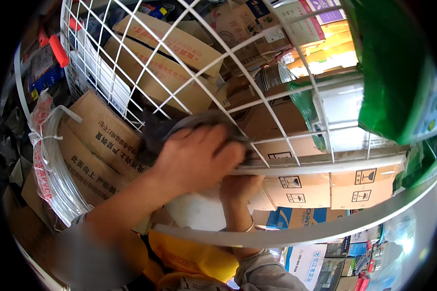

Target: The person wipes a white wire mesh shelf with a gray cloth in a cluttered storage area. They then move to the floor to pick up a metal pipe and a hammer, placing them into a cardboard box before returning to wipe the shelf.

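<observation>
My left hand (198,158) reaches in from the lower left, its fingers curled over a dark grey item (207,118). That item is blurred; it has a rounded edge, and I cannot tell what it is. It lies against the white wire rack (227,52). Partly behind my left hand, my right hand (242,187) is bent at the rack's lower edge bar, with a thin bracelet (250,223) on its wrist. Its fingers are mostly hidden, so its grip cannot be made out. Below both hands passes a curved white bar (276,235).
Cardboard boxes (298,189) stand behind and below the rack, and others (160,62) lie beyond its wires. A coil of clear plastic tubing (54,171) hangs at left. Green plastic (389,72) covers the upper right. A yellow bag (193,254) lies below.
</observation>
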Motion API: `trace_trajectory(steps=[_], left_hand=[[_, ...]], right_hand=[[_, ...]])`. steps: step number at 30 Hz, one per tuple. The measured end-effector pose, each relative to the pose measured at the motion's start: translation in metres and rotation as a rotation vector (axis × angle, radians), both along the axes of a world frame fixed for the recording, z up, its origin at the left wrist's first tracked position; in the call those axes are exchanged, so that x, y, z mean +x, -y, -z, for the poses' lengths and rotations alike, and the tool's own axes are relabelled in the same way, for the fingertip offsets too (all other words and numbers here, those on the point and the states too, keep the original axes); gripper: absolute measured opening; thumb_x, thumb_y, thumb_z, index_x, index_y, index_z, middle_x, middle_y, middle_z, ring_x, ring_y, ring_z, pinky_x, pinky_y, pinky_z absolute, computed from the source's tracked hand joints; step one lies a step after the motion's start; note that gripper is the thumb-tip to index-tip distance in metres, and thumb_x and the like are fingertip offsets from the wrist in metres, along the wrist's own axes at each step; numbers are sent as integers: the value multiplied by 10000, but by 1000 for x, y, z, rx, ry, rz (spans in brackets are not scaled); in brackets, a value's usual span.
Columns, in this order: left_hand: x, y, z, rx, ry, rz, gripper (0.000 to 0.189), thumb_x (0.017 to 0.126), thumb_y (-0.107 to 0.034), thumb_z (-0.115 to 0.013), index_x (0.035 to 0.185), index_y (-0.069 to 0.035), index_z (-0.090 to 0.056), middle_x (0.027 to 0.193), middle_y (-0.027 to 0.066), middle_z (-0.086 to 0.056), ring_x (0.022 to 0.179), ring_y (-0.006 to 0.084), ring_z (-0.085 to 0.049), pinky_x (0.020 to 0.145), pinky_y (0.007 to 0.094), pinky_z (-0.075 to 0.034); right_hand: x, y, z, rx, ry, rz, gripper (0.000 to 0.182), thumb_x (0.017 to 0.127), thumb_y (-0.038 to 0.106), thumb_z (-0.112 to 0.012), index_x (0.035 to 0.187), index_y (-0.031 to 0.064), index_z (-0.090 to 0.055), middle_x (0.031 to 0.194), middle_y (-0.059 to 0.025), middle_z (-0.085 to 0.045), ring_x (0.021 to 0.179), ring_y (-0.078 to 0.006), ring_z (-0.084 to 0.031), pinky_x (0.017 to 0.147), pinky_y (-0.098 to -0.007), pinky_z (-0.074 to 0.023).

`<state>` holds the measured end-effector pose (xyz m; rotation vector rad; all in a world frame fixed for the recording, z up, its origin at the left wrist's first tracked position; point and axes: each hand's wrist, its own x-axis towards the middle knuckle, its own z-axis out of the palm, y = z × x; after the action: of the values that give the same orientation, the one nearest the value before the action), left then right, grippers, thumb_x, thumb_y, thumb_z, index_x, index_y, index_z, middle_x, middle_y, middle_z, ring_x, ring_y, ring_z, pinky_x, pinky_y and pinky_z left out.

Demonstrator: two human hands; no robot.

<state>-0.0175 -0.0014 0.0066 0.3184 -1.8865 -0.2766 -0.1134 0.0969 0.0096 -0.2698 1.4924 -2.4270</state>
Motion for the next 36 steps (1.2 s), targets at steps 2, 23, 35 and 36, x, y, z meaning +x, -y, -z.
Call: trace_trajectory(steps=[2,23,35,36], left_hand=[[7,-5,31,40,96,20,98,731,-200,-589,805,-176,-529,772,9,-511,630,164,-560,494,284,-443],[-53,-47,-7,-260,-195,334,204,797,-224,-537,998,-249,-511,863,-68,-493,762,63,-556,532,194,-422],[23,-44,97,306,490,474,158,812,-118,-569,959,-144,-516,879,30,-532,695,209,-587,549,302,-453],[21,-46,83,418,514,528,173,813,-111,-581,967,-139,-508,879,35,-527,694,193,-580,573,292,-446]], right_hand=[[-10,-10,2,9,-135,-226,446,990,370,-262,679,92,-419,707,-58,-445,724,-197,-420,677,-326,-372],[-5,-12,-21,4,42,-58,479,960,440,-315,658,74,-385,675,-69,-416,638,-183,-362,626,-312,-322],[-50,-52,25,586,-515,-559,371,988,341,-341,864,44,-525,790,-75,-521,798,-186,-526,764,-328,-422],[-60,-67,41,697,-697,-570,312,987,297,-379,897,39,-532,806,-72,-531,808,-170,-535,757,-318,-428]])
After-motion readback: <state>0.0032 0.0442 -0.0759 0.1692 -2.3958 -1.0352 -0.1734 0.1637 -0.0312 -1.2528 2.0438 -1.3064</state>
